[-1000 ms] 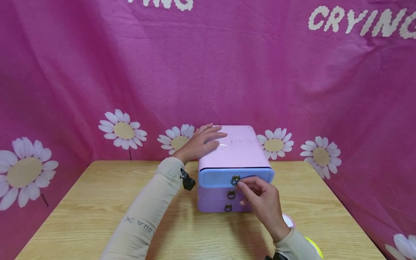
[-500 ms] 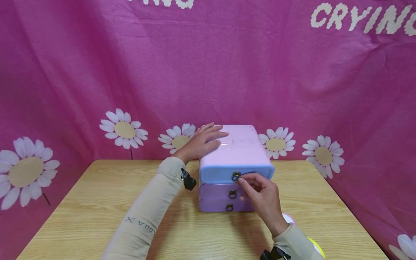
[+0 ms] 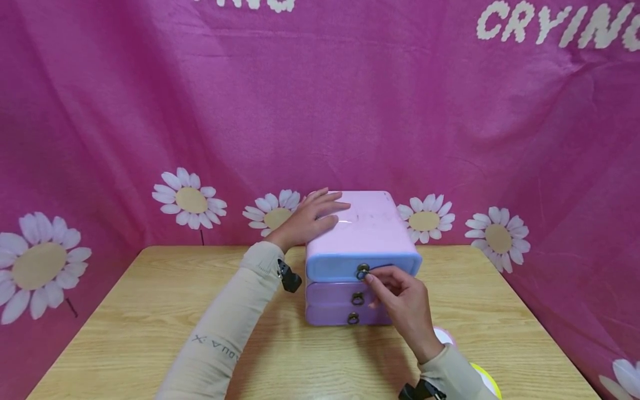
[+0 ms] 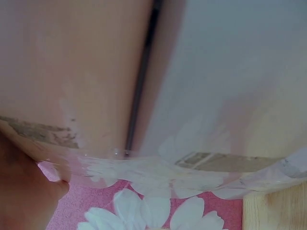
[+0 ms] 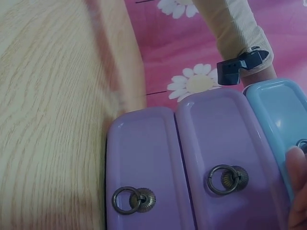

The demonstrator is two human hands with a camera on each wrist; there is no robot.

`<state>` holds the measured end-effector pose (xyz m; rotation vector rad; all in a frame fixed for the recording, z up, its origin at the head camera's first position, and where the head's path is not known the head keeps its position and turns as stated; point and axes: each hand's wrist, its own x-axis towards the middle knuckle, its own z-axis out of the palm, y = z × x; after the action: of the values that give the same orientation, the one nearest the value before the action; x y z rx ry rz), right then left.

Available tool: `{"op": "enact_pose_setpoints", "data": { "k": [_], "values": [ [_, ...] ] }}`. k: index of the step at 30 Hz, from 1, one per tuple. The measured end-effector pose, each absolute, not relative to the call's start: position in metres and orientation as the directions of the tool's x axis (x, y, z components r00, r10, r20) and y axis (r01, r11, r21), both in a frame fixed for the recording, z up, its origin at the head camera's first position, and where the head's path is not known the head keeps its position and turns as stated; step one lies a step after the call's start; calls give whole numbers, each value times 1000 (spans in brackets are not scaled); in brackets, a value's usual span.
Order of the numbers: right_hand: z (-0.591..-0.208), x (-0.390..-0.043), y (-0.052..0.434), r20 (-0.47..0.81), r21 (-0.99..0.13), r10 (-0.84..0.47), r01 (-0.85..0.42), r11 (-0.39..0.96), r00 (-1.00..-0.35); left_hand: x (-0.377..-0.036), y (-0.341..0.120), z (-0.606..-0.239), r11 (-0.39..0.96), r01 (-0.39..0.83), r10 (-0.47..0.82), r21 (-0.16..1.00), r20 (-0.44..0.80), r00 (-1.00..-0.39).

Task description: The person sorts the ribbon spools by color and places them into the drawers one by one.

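Observation:
A small drawer cabinet with a pink top (image 3: 367, 222) stands on the table in the head view. Its uppermost drawer (image 3: 330, 268) has a light blue front, and two purple drawers (image 3: 327, 303) lie below. My left hand (image 3: 312, 219) rests with spread fingers on the top's left side. At the blue drawer, my right hand (image 3: 402, 300) pinches the dark metal ring pull (image 3: 362, 271) between thumb and forefinger. Both purple drawers' ring pulls (image 5: 228, 179) hang untouched in the right wrist view. Up close, the left wrist view shows the blurred cabinet side (image 4: 225, 105).
Partly hidden by my right forearm, a pink-rimmed white item (image 3: 443, 336) and a yellow-rimmed one (image 3: 486, 379) lie on the wooden table (image 3: 200, 300). Behind the table hangs a magenta cloth (image 3: 300, 111) with daisies and letters.
The blue drawer has gone inward, and the dark gap beneath the pink top is gone. My right hand moved slightly forward with its ring pull; my left hand stays on the top.

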<state>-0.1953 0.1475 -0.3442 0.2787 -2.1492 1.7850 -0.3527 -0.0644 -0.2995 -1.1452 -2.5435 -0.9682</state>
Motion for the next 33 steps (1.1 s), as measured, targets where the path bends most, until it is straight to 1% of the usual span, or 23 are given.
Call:
{"op": "enact_pose_setpoints", "data": {
  "k": [5,10,14,20,23,27,30,33],
  "values": [
    [-346,-194,147,376,-916,62,-361,173,-925,-351,-65,-298,486,719,598,497,410,-688],
    [-349,-193,148,367,-920,72,-351,171,-927,-352,-65,-299,475,729,598,492,427,-678],
    [-352,-191,150,344,-927,82,-325,188,-935,-352,-65,-300,469,735,599,489,435,-672],
    [-360,-189,154,291,-948,73,-277,157,-954,-354,-64,-301,472,738,600,482,438,-670],
    [-377,-195,160,291,-947,73,-276,165,-954,-354,-64,-300,469,738,599,485,440,-669],
    [-402,-203,167,309,-933,81,-286,217,-948,-355,-64,-302,465,741,599,485,444,-666],
    [-407,-203,168,304,-928,89,-274,253,-948,-354,-64,-302,467,742,601,481,444,-665],
    [-411,-203,168,290,-931,84,-260,255,-953,-354,-64,-302,469,741,601,481,441,-667]
  ]
}}
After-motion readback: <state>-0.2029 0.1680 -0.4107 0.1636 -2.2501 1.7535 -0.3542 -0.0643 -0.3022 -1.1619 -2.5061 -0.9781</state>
